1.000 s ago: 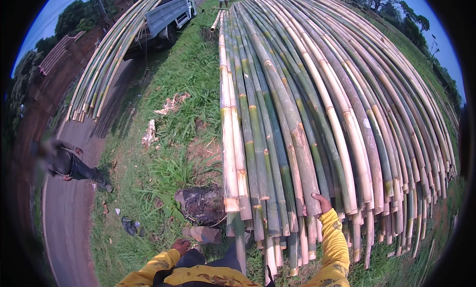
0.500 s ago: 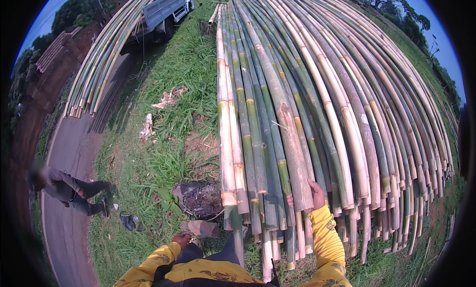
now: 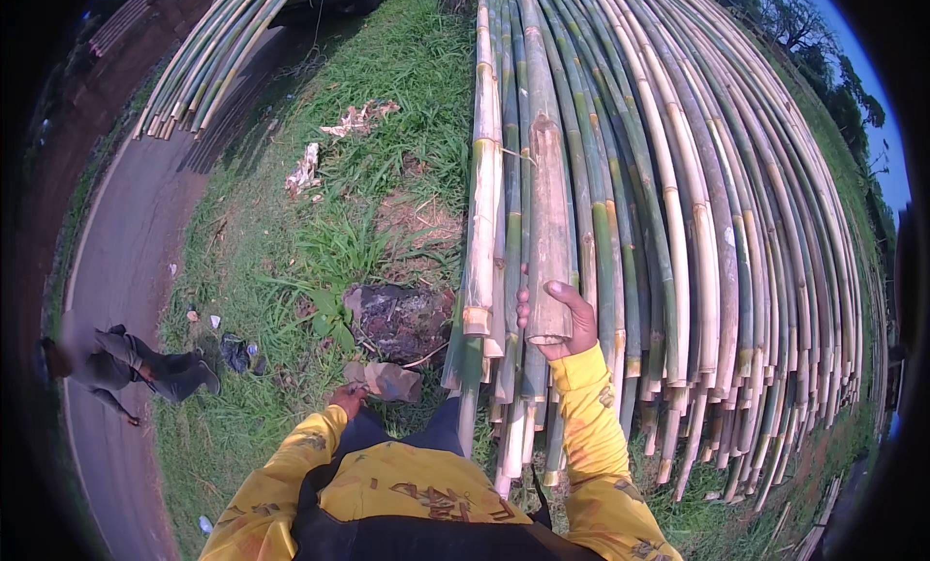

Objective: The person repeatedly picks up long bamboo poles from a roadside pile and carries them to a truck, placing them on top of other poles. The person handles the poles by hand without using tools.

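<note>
A wide row of long bamboo poles [image 3: 697, 222] lies on the grass, their cut ends toward me. My right hand [image 3: 560, 321] grips the near end of one thick tan bamboo pole [image 3: 548, 222], which sits raised above the others. My left hand [image 3: 346, 401] hangs low by my knee, close to my brown shoe [image 3: 387, 380]; its fingers are curled and I see nothing in it. Both arms wear yellow sleeves.
A dark stump or burnt patch [image 3: 402, 319] sits in the grass left of the pole ends. A second bundle of bamboo [image 3: 208, 57] lies at the upper left beside a paved path [image 3: 116, 270]. Another person [image 3: 126, 362] crouches on that path.
I have leaned in closer to the pole ends. My right hand has closed around the thick tan pole and lifted its end. The person on the path stays at the left.
</note>
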Motion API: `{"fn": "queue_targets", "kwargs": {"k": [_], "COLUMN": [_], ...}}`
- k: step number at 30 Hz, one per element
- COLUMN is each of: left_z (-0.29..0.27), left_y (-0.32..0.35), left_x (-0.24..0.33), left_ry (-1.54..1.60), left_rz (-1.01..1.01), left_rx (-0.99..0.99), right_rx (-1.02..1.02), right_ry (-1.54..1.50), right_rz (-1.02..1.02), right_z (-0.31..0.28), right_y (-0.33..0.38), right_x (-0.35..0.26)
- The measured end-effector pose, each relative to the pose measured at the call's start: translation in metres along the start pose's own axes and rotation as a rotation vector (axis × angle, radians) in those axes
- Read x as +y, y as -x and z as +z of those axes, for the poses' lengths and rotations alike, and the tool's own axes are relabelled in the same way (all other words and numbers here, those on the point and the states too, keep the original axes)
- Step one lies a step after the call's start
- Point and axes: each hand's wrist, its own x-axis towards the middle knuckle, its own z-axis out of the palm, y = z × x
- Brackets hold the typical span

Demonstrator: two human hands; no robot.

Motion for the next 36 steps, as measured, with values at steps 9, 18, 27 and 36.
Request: {"fn": "queue_targets", "kwargs": {"k": [9, 18, 27, 36], "left_z": [-0.125, -0.279, -0.642, -0.875], "left_y": [0.003, 0.067, 0.167, -0.002], "left_x": [-0.156, -0.397, -0.415, -0.159], "left_ry": [0.258, 0.422, -1.065, 0.393], "left_rz": [-0.045, -0.194, -0.517, 0.226], "left_rx": [0.262, 0.25, 0.275, 1.002], "right_rx": [0.122, 0.267, 0.268, 0.214], "right_ry": [0.319, 0.412, 0.512, 0.519], "right_rz": [0.044, 0.124, 0.022, 0.046], "right_z": [0.142, 0.182, 0.172, 0.252], "right_y": [-0.079, -0.211, -0.328, -0.467], "right_x": [0.104, 0.268, 0.324, 0.43]}}
